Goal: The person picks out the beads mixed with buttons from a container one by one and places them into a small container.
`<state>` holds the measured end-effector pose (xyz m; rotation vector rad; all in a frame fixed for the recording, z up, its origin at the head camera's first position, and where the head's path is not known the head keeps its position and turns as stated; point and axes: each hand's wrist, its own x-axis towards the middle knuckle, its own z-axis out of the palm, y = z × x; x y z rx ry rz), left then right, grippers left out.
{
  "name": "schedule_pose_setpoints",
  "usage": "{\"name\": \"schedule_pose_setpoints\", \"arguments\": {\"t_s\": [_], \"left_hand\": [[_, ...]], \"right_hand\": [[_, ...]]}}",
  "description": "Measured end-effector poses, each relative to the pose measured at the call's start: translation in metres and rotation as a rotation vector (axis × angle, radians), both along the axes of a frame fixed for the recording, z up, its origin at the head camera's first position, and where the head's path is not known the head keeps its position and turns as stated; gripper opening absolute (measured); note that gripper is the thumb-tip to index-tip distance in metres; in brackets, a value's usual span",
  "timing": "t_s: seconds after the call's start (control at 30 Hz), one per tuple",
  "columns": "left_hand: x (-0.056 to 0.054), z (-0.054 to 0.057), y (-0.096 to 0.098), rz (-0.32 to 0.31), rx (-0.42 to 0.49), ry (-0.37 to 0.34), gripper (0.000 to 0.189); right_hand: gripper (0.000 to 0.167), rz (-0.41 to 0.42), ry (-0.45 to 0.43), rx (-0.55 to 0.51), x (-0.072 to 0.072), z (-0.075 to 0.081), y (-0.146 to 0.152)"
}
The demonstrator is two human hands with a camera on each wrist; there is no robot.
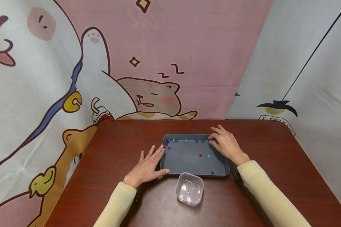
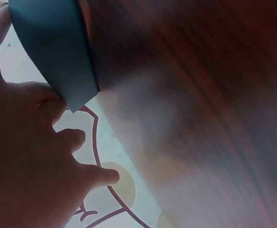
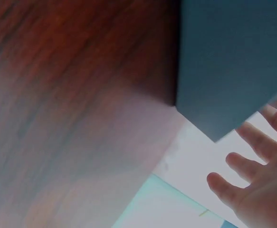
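Observation:
A shallow grey tray (image 1: 184,164) lies on the table with several small coloured beads or rings in it. Most, including a green one (image 1: 186,140) and a blue one (image 1: 196,141), sit along its back wall; a red bead (image 1: 200,155) and a light blue ring (image 1: 208,156) lie farther forward. My left hand (image 1: 146,168) is spread at the tray's left side, fingertips at the rim, thumb by the front corner. My right hand (image 1: 225,143) reaches over the back right corner, thumb and index finger apart around a small blue bead (image 1: 210,141), other fingers extended.
A clear square plastic container (image 1: 189,189) stands just in front of the tray, with something tiny at its bottom. The brown wooden table (image 1: 116,142) backs onto a printed cartoon curtain (image 1: 210,63).

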<state>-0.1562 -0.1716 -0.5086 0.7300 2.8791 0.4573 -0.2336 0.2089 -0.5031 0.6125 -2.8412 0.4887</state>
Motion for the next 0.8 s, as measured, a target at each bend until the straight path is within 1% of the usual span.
{"name": "schedule_pose_setpoints", "arguments": {"t_s": [0.27, 0.53, 0.8], "left_hand": [[0.001, 0.002, 0.000, -0.003, -0.001, -0.003, 0.096], [0.000, 0.002, -0.001, 0.002, -0.015, -0.007, 0.096], [0.001, 0.002, -0.001, 0.002, -0.012, -0.005, 0.096]], "right_hand": [[0.016, 0.018, 0.077, -0.044, 0.011, 0.009, 0.001], [0.016, 0.033, 0.107, -0.069, 0.026, 0.022, -0.002], [0.016, 0.059, 0.137, -0.104, 0.045, 0.031, -0.006]]}}
